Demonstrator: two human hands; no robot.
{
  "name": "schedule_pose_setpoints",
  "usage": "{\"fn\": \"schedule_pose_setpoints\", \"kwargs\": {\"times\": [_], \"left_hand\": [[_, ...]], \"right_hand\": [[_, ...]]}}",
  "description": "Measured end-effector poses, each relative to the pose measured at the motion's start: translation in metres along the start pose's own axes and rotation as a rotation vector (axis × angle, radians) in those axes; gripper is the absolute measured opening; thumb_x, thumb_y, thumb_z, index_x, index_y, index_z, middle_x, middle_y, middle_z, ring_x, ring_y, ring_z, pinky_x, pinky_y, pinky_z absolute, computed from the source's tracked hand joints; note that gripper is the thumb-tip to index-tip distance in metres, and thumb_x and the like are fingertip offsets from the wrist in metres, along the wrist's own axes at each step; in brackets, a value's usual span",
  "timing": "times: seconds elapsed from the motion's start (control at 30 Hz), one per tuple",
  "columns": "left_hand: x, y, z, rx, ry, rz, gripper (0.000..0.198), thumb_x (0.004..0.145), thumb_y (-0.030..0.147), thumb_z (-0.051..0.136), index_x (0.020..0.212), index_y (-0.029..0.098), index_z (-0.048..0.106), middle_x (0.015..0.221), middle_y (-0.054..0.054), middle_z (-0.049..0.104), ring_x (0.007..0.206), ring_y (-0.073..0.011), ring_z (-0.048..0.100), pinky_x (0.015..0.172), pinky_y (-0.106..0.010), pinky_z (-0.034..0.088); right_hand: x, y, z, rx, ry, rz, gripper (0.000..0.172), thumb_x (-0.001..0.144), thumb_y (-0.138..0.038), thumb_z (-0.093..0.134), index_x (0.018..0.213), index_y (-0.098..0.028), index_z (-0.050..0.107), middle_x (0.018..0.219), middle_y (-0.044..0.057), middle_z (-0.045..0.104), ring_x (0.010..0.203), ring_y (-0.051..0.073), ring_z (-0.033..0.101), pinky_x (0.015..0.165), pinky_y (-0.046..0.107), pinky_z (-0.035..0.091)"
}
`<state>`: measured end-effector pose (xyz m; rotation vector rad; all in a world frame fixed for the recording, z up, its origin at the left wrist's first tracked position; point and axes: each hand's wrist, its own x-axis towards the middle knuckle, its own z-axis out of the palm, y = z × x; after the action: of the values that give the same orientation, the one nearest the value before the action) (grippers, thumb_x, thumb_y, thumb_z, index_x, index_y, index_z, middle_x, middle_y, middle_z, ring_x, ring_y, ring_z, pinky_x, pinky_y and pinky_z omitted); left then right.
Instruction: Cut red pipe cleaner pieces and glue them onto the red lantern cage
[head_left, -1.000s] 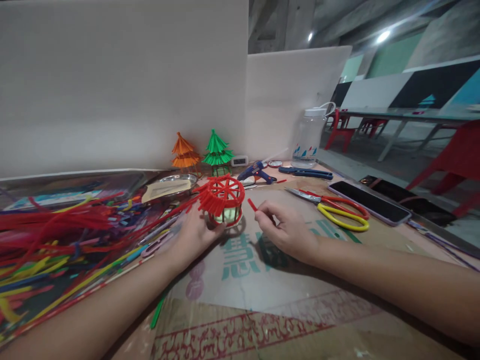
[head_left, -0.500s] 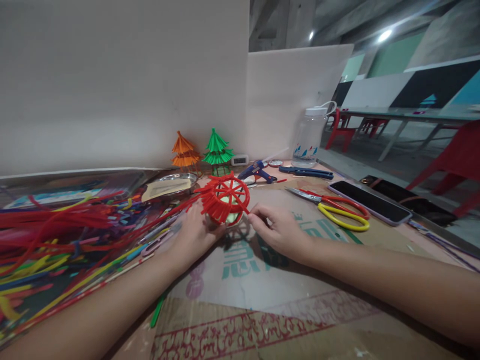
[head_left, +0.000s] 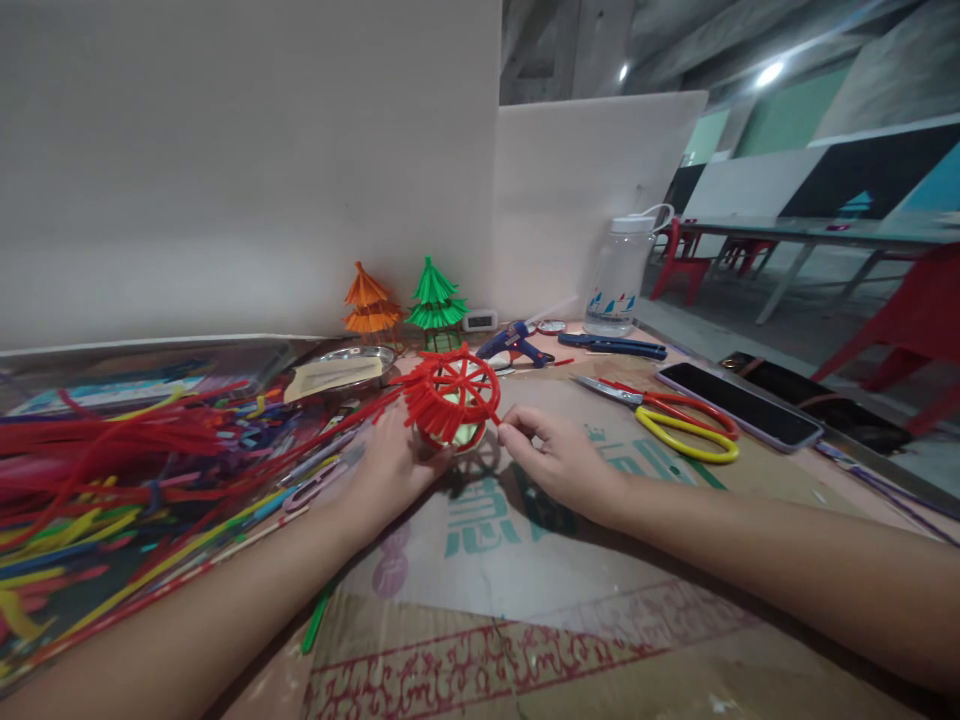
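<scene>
While the left hand (head_left: 397, 455) is gripping one tilted red model (head_left: 459, 395) in front of one orange pagoda (head_left: 371, 302) and one green pagoda (head_left: 436, 300), the right hand (head_left: 551, 450) is pinching one red strip (head_left: 494, 419), now touching that model instead of standing apart as earlier.

Green characters (head_left: 482, 522) on the sheet (head_left: 555, 585) are unreadable.

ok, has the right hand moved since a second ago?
Yes: the right hand has shifted slightly left, away from the scissors, which lie where they were, and toward the red model.
</scene>
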<state>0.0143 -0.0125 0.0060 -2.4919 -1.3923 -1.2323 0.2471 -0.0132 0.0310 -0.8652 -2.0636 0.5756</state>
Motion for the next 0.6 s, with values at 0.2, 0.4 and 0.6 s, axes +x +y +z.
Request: {"fn": "schedule_pose_setpoints", "kwargs": {"times": [0.2,0.4,0.6], "left_hand": [[0.0011,0.0009,0.0004,0.035,0.009,0.031,0.033,0.082,0.024,0.067,0.114,0.02,0.061,0.123,-0.012,0.066,0.117,-0.0323,0.06,0.102,-0.051,0.048],[0.0024,0.0045,-0.0024,0.028,-0.007,0.01,0.032,0.083,0.025,0.067,0.114,0.021,0.062,0.124,-0.011,0.066,0.117,-0.0325,0.06,0.102,-0.052,0.048],[0.0008,0.0044,-0.003,0.026,-0.007,0.005,0.042,0.084,0.028,0.068,0.124,0.022,0.058,0.132,-0.011,0.063,0.124,-0.0326,0.058,0.103,-0.051,0.048]], "right_hand": [[0.0028,-0.0018,0.0009,0.073,-0.073,0.045,0.022,0.093,-0.029,0.047,0.073,-0.02,0.053,0.066,-0.003,0.054,0.062,0.013,0.049,0.06,0.025,0.037],[0.0037,-0.0028,-0.0006,0.197,-0.136,0.106,0.026,0.094,-0.036,0.048,0.074,-0.02,0.054,0.066,-0.002,0.053,0.062,0.013,0.048,0.06,0.026,0.038],[0.0033,0.0006,-0.0017,0.43,-0.157,0.222,0.049,0.093,-0.064,0.046,0.073,-0.02,0.053,0.062,-0.002,0.051,0.058,0.013,0.047,0.057,0.027,0.037]]}}
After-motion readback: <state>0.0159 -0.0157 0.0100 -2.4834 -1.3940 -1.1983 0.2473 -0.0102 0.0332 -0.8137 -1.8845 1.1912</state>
